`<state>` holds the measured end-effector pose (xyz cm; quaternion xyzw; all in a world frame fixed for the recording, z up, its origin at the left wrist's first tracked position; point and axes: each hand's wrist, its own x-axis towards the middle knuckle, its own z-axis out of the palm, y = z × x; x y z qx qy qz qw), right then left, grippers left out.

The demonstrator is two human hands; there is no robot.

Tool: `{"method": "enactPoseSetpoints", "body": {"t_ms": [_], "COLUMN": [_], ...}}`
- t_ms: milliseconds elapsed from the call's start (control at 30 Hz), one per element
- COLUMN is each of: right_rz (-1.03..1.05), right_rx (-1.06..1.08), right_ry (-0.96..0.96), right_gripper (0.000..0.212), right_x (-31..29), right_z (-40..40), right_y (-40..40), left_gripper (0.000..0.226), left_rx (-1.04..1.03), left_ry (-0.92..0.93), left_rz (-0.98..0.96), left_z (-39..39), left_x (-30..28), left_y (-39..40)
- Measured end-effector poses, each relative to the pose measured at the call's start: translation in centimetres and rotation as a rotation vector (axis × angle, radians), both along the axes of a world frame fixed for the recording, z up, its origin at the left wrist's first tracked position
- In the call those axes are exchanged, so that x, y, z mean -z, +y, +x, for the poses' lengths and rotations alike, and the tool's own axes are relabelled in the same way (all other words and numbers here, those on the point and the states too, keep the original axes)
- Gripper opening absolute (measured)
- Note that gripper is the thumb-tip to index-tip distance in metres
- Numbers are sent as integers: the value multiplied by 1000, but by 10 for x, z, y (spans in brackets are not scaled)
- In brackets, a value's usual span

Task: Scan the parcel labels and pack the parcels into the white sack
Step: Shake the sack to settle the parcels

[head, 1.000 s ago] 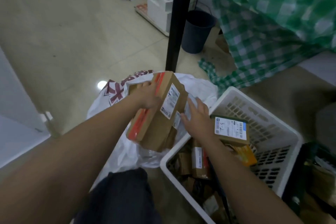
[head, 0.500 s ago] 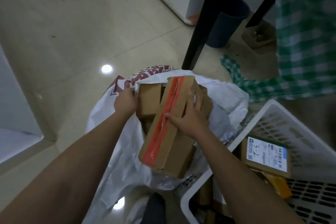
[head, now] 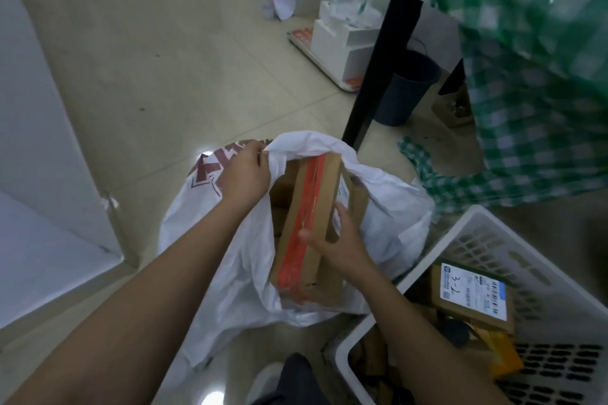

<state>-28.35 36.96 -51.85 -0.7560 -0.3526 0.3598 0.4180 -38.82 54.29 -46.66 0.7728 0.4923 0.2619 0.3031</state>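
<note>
The right hand grips the long brown cardboard box with red tape, half inside the big white plastic sack. The left hand pinches the sack's rim. Best to keep the mouth wide and slide the box down slowly.

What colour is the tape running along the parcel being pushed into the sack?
Orange-red tape along the brown cardboard parcel, clearest in the head view.

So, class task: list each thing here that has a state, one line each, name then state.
White sack: mouth open, rim pulled up, parcels inside.
Red-taped box: partly in the sack, on edge.
Left hand: grips the sack rim.
Right hand: holds the red-taped box.
White basket: holds parcels.
Labelled parcel: label up, in the basket.
</note>
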Motion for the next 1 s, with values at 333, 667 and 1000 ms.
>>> {"method": "enactPoseSetpoints", "body": {"t_ms": [333,667,1000], "right_rz": [-47,-361,-709], "right_rx": [-101,268,667], "right_ry": [-117,-220,-45], "right_gripper": [74,63,78], "right_x": [34,72,130], "right_z": [10,96,179], "right_y": [61,9,33], "left_gripper": [18,85,117], "left_rx": [16,201,299], "left_ry": [52,591,859], "left_rz": [-237,-26,1], "left_z": [-12,33,65], "left_x": [8,60,116], "left_y": [-6,-49,-17]}}
